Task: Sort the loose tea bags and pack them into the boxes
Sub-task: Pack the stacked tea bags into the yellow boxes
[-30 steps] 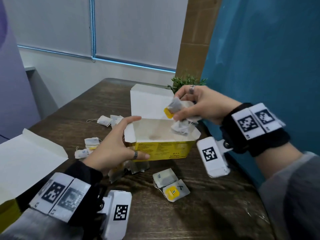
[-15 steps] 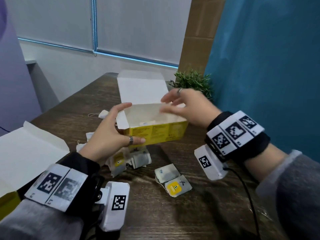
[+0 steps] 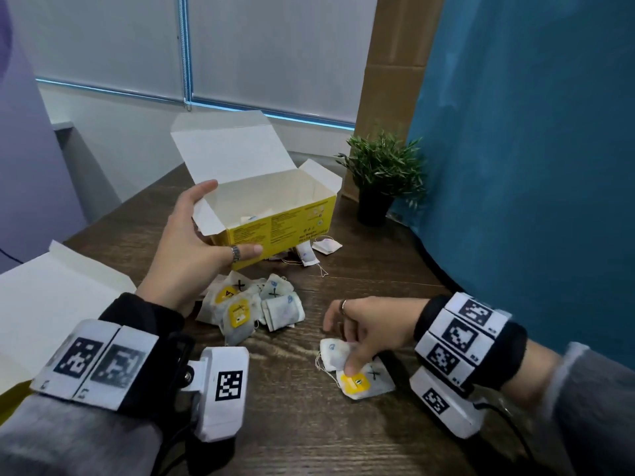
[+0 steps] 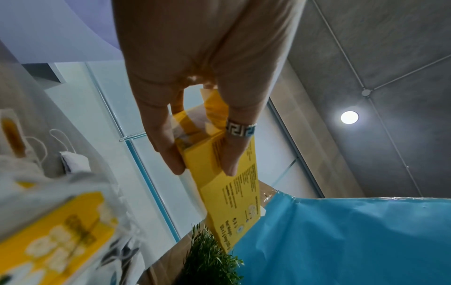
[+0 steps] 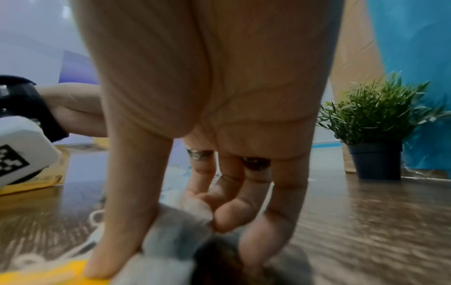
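While the left hand (image 3: 192,245) grips the near-left corner of the open yellow box (image 3: 285,223), thumb across its front and fingers (image 4: 165,146) round the end, the box is tilted above the desk (image 3: 360,276) with its lid flap up and a few tea bags (image 3: 254,218) inside. Just below it a pile of loose bags (image 3: 251,307) lies on the desk, with two more (image 3: 314,250) beside the box's far end. Nearer, the right hand (image 3: 367,326) reaches down, its fingers (image 5: 122,221) narrow and pinching a white bag (image 3: 335,352) that overlaps a yellow-tagged bag (image 3: 364,383). A second open box (image 3: 44,304) sits at the left edge and a potted plant (image 3: 381,173) stands behind
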Available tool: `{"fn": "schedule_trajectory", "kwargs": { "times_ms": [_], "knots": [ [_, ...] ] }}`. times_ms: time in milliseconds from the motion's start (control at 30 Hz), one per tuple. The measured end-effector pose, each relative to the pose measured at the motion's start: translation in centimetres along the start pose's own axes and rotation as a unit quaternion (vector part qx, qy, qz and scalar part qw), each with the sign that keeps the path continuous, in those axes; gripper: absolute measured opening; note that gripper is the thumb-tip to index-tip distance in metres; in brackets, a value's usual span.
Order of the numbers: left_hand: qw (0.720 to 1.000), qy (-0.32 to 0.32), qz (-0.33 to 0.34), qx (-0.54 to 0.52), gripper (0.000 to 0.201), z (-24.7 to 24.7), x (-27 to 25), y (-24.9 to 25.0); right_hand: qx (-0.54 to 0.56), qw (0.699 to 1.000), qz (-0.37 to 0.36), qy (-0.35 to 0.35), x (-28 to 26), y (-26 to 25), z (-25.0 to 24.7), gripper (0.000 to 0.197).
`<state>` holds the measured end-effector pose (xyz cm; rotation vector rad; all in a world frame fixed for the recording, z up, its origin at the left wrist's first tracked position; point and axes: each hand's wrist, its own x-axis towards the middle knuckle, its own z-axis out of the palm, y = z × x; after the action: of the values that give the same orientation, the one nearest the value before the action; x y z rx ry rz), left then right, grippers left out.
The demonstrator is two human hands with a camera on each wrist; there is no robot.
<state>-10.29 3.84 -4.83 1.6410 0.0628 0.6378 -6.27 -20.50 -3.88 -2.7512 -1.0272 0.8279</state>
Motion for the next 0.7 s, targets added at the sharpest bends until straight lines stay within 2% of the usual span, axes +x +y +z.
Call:
{"fn": "schedule_trajectory", "kwargs": {
  "times_ms": [100,200,433,567,700],
  "knots": [
    [1.000,0.003,-0.005,-0.031,0.095,-0.2,0.1,0.2,-0.019,0.999,0.014,-0.029,0.1,0.0,-0.4,0.032],
    [0.999,0.008,0.000,-0.040,0.095,-0.4,0.1,0.3,-0.023,0.999,0.005,-0.026,0.5,-0.1,-0.8,0.024],
    [0.999,0.018,-0.002,-0.043,0.096,-0.6,0.3,0.3,0.178,0.981,-0.070,0.034,2.8,-1.2,-4.0,0.018],
    [0.999,0.013,-0.006,-0.039,0.095,-0.6,0.4,0.0,0.037,0.992,-0.081,0.091,5.1,-2.9,-4.2,0.022],
    [1.000,0.011,-0.008,-0.021,0.095,-0.6,0.4,-0.3,-0.088,0.988,-0.082,0.101,7.0,-3.5,-3.3,0.025]
  ]
}}
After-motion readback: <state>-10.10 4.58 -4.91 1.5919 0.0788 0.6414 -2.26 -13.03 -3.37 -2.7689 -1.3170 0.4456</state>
